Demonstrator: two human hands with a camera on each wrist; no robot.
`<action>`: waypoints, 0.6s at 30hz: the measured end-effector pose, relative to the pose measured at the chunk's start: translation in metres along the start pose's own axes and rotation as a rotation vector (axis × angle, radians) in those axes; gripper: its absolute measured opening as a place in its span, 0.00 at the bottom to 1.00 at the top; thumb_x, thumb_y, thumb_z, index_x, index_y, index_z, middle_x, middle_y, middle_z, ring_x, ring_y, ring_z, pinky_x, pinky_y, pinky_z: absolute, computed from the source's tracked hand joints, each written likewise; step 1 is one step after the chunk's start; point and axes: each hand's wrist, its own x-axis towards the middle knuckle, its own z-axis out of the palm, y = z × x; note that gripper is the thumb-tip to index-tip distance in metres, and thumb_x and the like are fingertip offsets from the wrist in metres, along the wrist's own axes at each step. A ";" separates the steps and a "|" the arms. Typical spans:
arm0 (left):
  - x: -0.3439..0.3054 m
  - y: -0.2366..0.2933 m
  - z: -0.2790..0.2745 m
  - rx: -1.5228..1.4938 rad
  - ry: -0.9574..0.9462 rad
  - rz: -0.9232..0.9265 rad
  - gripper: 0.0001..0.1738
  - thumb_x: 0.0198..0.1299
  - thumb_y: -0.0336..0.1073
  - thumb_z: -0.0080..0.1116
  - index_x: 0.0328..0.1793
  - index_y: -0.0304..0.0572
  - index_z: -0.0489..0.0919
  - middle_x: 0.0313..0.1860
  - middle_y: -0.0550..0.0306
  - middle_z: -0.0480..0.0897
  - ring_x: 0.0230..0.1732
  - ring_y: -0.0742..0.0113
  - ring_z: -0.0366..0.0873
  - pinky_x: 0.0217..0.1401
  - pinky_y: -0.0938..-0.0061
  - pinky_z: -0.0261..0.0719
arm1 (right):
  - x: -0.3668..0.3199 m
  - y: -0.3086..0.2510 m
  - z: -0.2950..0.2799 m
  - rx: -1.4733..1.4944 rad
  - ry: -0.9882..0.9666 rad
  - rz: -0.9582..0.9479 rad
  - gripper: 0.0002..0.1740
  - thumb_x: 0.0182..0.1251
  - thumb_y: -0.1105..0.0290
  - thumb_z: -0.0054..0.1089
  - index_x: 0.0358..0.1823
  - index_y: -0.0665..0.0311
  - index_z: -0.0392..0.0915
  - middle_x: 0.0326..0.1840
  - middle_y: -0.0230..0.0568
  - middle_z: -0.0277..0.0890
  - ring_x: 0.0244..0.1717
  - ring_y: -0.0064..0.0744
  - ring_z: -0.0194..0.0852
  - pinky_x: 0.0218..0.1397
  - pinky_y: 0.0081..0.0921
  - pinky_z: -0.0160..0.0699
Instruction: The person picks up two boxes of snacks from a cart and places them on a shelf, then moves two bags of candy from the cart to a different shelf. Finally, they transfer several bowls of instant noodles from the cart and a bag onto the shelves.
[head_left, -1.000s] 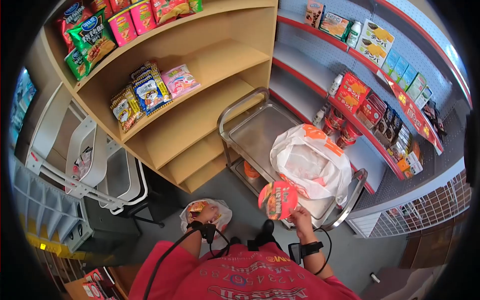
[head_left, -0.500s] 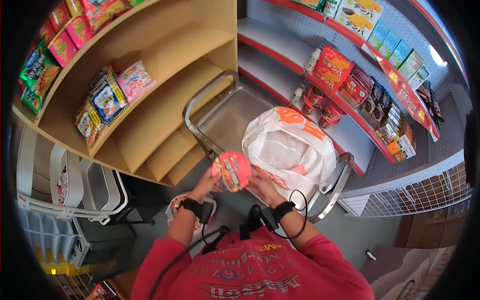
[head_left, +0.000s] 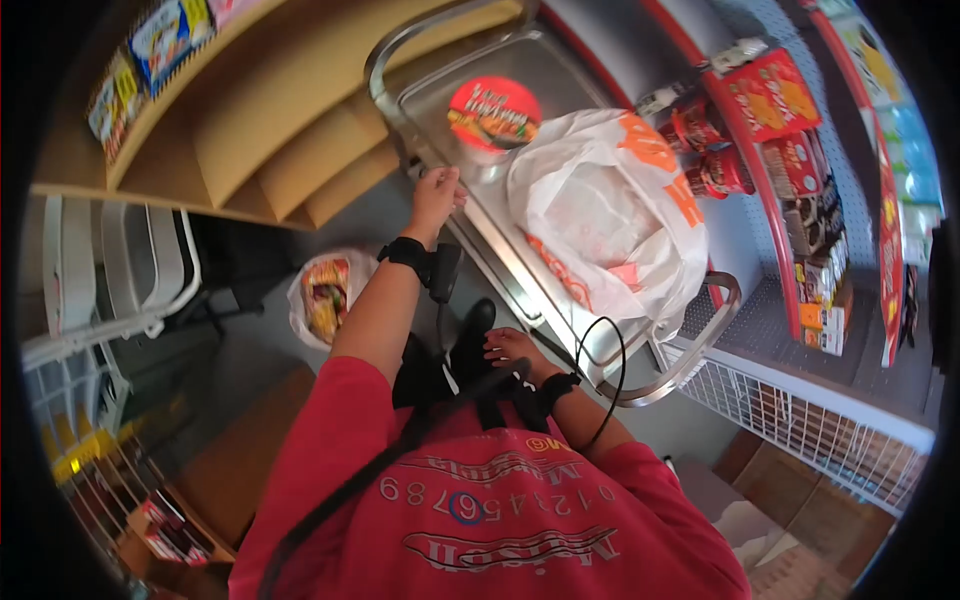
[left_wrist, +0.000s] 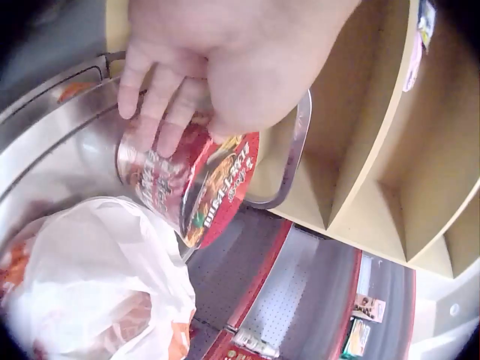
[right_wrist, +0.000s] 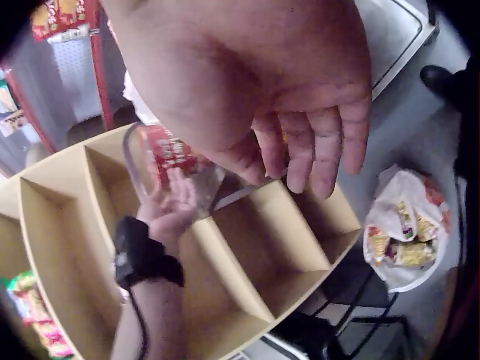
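A red-lidded noodle bowl (head_left: 494, 108) stands on the upper tray of a metal cart (head_left: 560, 75), beside a white plastic bag (head_left: 600, 200). The left hand (head_left: 437, 198) is at the cart's near edge, apart from the bowl in the head view. In the left wrist view the relaxed fingers of the left hand (left_wrist: 217, 67) overlap the side of the bowl (left_wrist: 225, 187); contact cannot be told there. The right hand (head_left: 513, 347) hangs near the body, holding nothing; the right wrist view shows the fingers of that hand (right_wrist: 262, 90) loosely bent.
On the floor left of the cart sits a white bag of packaged snacks (head_left: 326, 300). Wooden shelves (head_left: 250, 130) curve along the left. Red-edged shelves with boxes (head_left: 770, 95) and red cups (head_left: 720, 172) stand on the right. The cart's metal handle (head_left: 690, 375) juts out towards the person.
The bowl, held between both hands half a second ago, now stands on the cart. Both hands have let go; the right one has drawn back towards the body. The head view has shifted.
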 end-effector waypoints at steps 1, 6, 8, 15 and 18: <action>-0.002 -0.024 -0.013 0.030 -0.014 0.063 0.15 0.57 0.43 0.51 0.43 0.40 0.74 0.24 0.56 0.77 0.22 0.73 0.74 0.25 0.78 0.70 | 0.011 0.015 -0.006 -0.041 0.015 0.031 0.17 0.60 0.61 0.50 0.48 0.61 0.67 0.40 0.39 0.70 0.42 0.30 0.70 0.43 0.25 0.69; -0.084 -0.217 -0.129 0.634 0.034 -0.036 0.11 0.54 0.38 0.49 0.37 0.38 0.75 0.27 0.46 0.77 0.33 0.52 0.75 0.38 0.62 0.72 | 0.069 0.070 -0.028 -0.192 0.129 0.203 0.16 0.58 0.62 0.51 0.44 0.61 0.69 0.36 0.38 0.72 0.36 0.29 0.73 0.35 0.26 0.71; -0.141 -0.341 -0.204 1.246 -0.280 0.470 0.12 0.54 0.36 0.44 0.26 0.40 0.76 0.21 0.49 0.75 0.29 0.52 0.73 0.34 0.57 0.70 | 0.106 0.085 -0.037 -0.433 0.151 0.231 0.15 0.57 0.61 0.52 0.42 0.62 0.70 0.34 0.37 0.73 0.32 0.28 0.74 0.32 0.26 0.71; -0.306 -0.461 -0.293 0.628 0.022 -0.440 0.07 0.48 0.33 0.52 0.33 0.39 0.74 0.31 0.48 0.76 0.35 0.55 0.75 0.38 0.63 0.74 | 0.252 0.102 -0.077 -0.379 0.261 0.133 0.10 0.52 0.68 0.50 0.32 0.64 0.75 0.23 0.36 0.74 0.20 0.27 0.73 0.19 0.21 0.68; -0.297 -0.448 -0.276 0.438 0.186 -0.761 0.12 0.53 0.36 0.51 0.40 0.37 0.73 0.27 0.51 0.78 0.27 0.66 0.76 0.27 0.74 0.73 | 0.317 0.085 -0.106 -0.374 0.183 0.133 0.10 0.58 0.67 0.47 0.39 0.59 0.73 0.31 0.36 0.74 0.28 0.27 0.75 0.24 0.20 0.70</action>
